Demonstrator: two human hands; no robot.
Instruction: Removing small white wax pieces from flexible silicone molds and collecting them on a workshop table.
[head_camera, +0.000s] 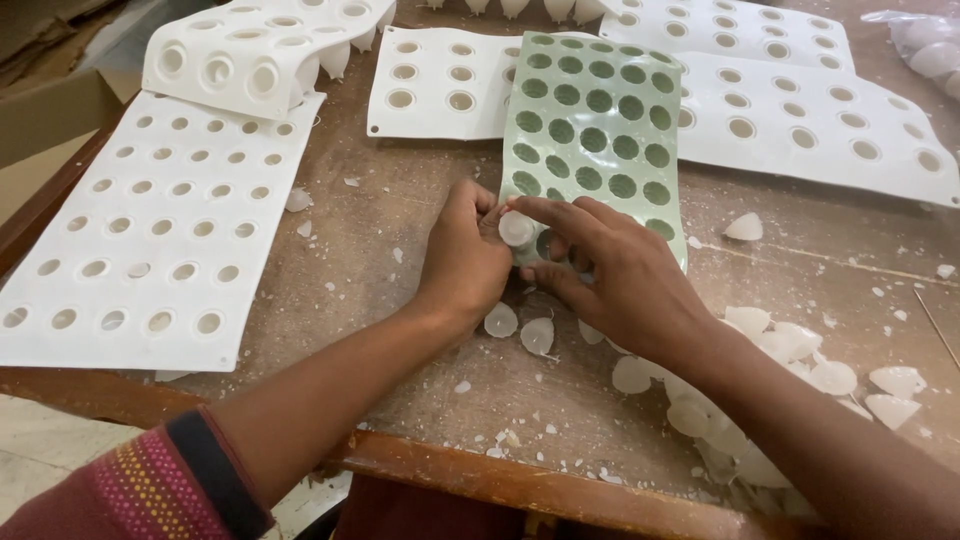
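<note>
A pale green silicone mould sheet (598, 120) with rows of round holes lies on the wooden table, its near edge under both my hands. My left hand (462, 255) grips that near corner from the left. My right hand (615, 270) presses on the same edge, fingers spread over it. Between my thumbs a round white wax piece (516, 229) bulges out of a hole. Two loose white cone-shaped wax pieces (520, 328) lie just below my hands.
White mould sheets surround the green one: a large one (150, 230) at left, a folded one (260, 50) behind it, others (800, 120) at back right. A pile of white wax cones (800, 380) lies at right. Wax crumbs litter the table; its front edge (450, 470) runs close below.
</note>
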